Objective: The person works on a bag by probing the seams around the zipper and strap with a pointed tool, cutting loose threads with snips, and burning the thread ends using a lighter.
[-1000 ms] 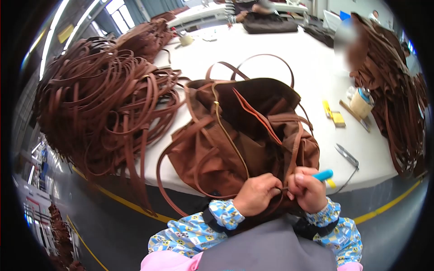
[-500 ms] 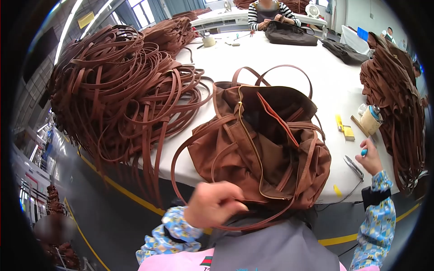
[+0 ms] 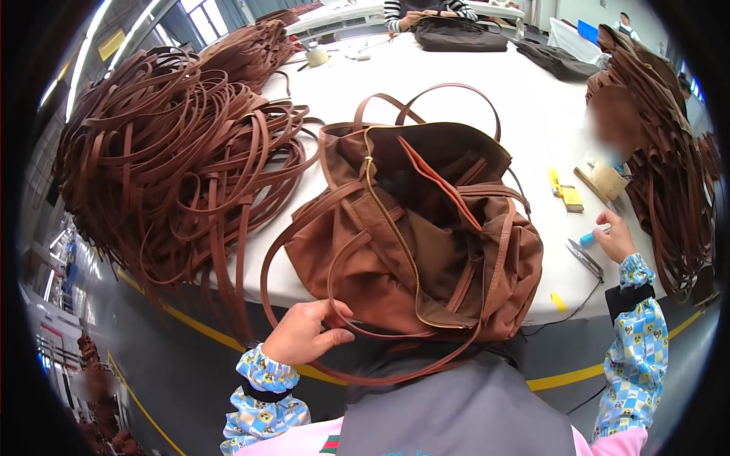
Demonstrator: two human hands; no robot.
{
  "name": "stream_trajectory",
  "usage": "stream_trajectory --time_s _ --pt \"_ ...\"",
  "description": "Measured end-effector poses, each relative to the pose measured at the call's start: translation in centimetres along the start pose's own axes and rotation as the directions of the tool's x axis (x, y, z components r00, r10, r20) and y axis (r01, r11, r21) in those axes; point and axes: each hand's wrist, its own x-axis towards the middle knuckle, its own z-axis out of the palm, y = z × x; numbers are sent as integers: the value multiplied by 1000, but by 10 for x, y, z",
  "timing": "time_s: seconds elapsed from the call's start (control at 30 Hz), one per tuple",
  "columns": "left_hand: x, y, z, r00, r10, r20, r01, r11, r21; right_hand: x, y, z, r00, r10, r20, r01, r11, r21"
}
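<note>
A brown handbag (image 3: 456,296) with thin strap handles stands on the white table in front of me. Its zipped top gapes, showing a dark lining and an orange-red edged inner pocket (image 3: 441,182). My left hand (image 3: 304,332) is at the bag's near left, thumb and fingers curled around one of its straps. Over on the right, my right hand (image 3: 616,240) is closed on a small blue-handled tool (image 3: 587,239); what its tip is I cannot make out. Metal thread snips (image 3: 584,260) lie just beside that hand.
A big heap of brown straps (image 3: 182,159) covers the table's left. Brown material (image 3: 646,144) is piled at the right edge. A yellow object (image 3: 566,194) and a cream container (image 3: 607,181) lie near it. Across the table, a person handles a dark bag (image 3: 460,34).
My left hand has moved left and now has a strap between its fingers. My right hand has shifted slightly, exposing more of the blue handle. The whole view has tilted down and shifted.
</note>
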Motion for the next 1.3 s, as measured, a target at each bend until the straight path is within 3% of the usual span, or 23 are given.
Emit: stream_trajectory --time_s 0.1,0.17,0.23,0.27,0.3,0.33,0.37,0.4,0.43,0.47,0.5,0.57,0.63,0.7,0.77,1.03,1.13,1.23,1.3 --pt "4 6 3 989 40 141 -21 991 -132 -2 -4 -5 997 -54 -55 53 998 -37" --pt "3 7 3 980 168 110 -110 909 -401 -3 -18 -10 996 -48 -79 45 998 -38" --pt "5 8 -1 976 167 138 -85 881 -465 -11 -51 -16 988 -115 -106 127 986 109" --pt "8 7 -2 968 223 119 -143 872 -468 -18 -76 -21 990 -118 -83 132 973 192" --pt "11 7 -1 955 278 100 -202 861 -468 -26 -99 -20 958 -263 -117 285 929 235" --pt "14 8 1 953 270 135 -168 846 -505 -37 -127 -22 952 -297 -76 307 917 255" --pt "17 12 5 951 272 143 -166 846 -506 -48 -151 -19 895 -435 -102 446 857 260" --pt "19 20 12 951 278 136 -147 792 -592 -54 -176 -19 730 -666 -154 682 694 231" --pt "23 27 19 951 281 127 -126 729 -673 -59 -191 -11 612 -781 -124 783 577 232" --pt "32 34 23 908 403 111 -254 744 -617 -68 -205 -3 568 -821 -59 815 551 181" --pt "38 43 28 861 507 50 -408 744 -529 -73 -213 2 583 -811 48 807 585 85" --pt "45 32 36 765 629 138 -479 698 -533 -70 -209 20 713 -699 44 700 709 -85" --pt "45 26 38 755 633 171 -414 662 -625 -60 -193 30 805 -590 -61 580 805 -127" --pt "45 23 37 768 627 131 -429 655 -622 -58 -178 34 833 -549 -67 538 833 -131" --pt "46 22 38 771 623 136 -409 647 -643 -57 -162 47 896 -445 -11 421 838 347" --pt "48 23 38 851 515 100 -332 677 -657 -60 -152 61 895 -445 -21 406 794 453" --pt "47 13 39 866 483 132 -276 681 -678 -69 -155 67 913 -384 -135 394 754 526" --pt "45 5 41 887 427 177 -233 742 -628 -74 -152 70 959 -270 -90 260 701 664" --pt "45 1 44 888 418 194 -220 755 -618 -74 -148 71 951 -292 -100 286 715 638"
